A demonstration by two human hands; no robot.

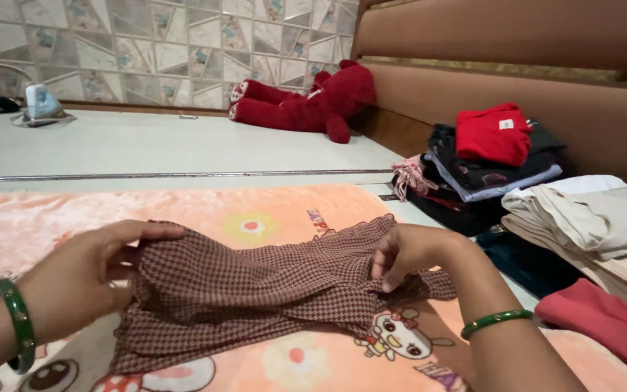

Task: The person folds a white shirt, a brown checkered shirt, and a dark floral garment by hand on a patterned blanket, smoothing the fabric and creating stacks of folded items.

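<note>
1. Cloth, brown and checked, is spread on the peach blanket, near its front edge.
2. Its left end is pinched by the left hand; its right end is pinched by the right hand.
3. Folded clothes are stacked past the blanket's right edge.

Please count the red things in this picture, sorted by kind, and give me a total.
Red plush toy: 1
Folded red garment on the dark pile: 1
Red cloth beside the beige pile: 1
Total: 3
</note>
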